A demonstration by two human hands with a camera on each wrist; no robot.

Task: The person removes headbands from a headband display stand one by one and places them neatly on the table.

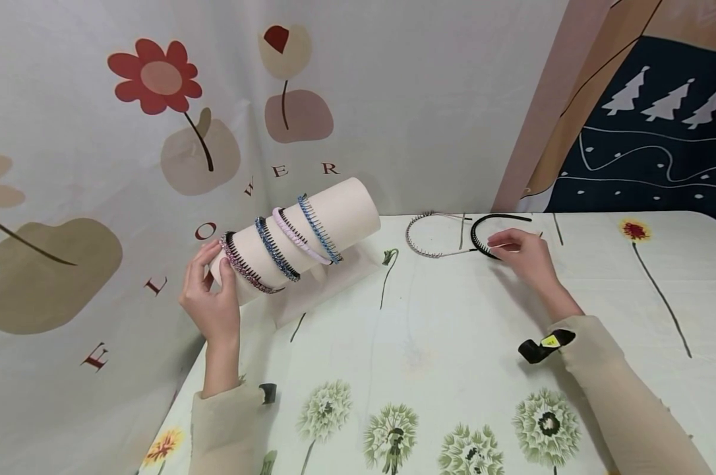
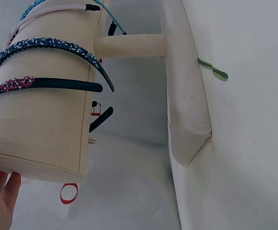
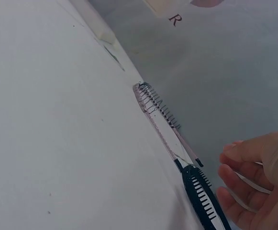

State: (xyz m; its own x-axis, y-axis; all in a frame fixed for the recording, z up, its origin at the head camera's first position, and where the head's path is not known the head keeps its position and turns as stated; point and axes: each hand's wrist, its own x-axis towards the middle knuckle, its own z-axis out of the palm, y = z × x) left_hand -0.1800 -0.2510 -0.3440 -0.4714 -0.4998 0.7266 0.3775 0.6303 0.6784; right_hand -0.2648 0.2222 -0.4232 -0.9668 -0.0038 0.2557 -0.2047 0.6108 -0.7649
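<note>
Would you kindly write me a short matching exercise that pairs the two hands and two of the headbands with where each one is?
1. left hand
2. right hand
3. lilac headband
4. black headband

A. around the roll
B. on the table
C. touching the end of the roll
D. close to the black headband

Pairs: 1-C, 2-D, 3-A, 4-B

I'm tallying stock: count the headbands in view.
6: left to right, pink band, navy band, lilac band and blue band on the roll; pale band and black band on the table.
</note>
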